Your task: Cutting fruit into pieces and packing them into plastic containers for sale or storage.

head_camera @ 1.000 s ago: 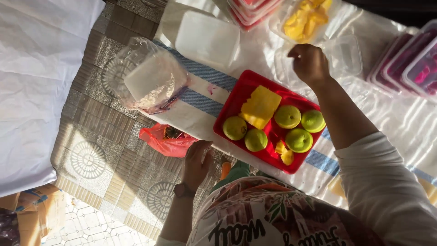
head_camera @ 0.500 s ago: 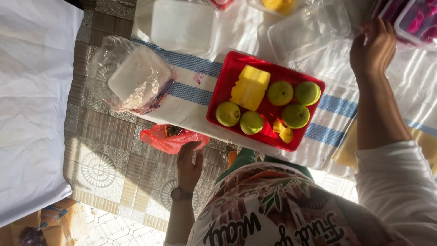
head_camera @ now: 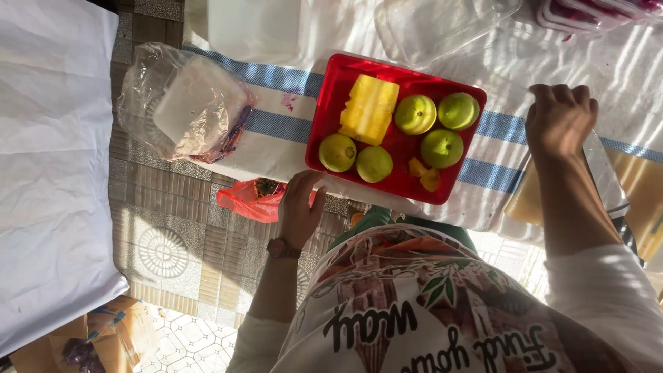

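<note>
Left hand: the left hand (head_camera: 302, 211) hangs at the near edge of the bench, fingers loosely bent and a little apart, its grip holding nothing; the fingertips lie just beside the near corner of the red tray (head_camera: 467, 176). A wristwatch (head_camera: 282, 248) sits on the wrist.
Right hand: the right hand (head_camera: 561, 121) rests knuckles-up on the striped cloth to the right of the tray, fingers curled under and pressed together; whether this grip closes on anything cannot be told, since the fingertips are hidden.
Red tray: lies on the bench between the two hands, holding a block of cut pineapple (head_camera: 369, 108), five green round fruits (head_camera: 415, 114) and a few small yellow pieces (head_camera: 423, 174).
Cloth: a white cloth with blue stripes (head_camera: 278, 126) covers the bench under the tray.
Left of tray: a white foam block in a crumpled clear plastic bag (head_camera: 185, 103) overhangs the bench end.
Far side: a white lidded box (head_camera: 254, 27) and a clear plastic container (head_camera: 435, 27) stand beyond the tray.
Below the bench: a red plastic bag (head_camera: 247, 199) lies on the patterned tiled floor (head_camera: 166, 242).
Room: a surface with a white sheet (head_camera: 52, 159) fills the left side; strong sunlight falls across everything.
</note>
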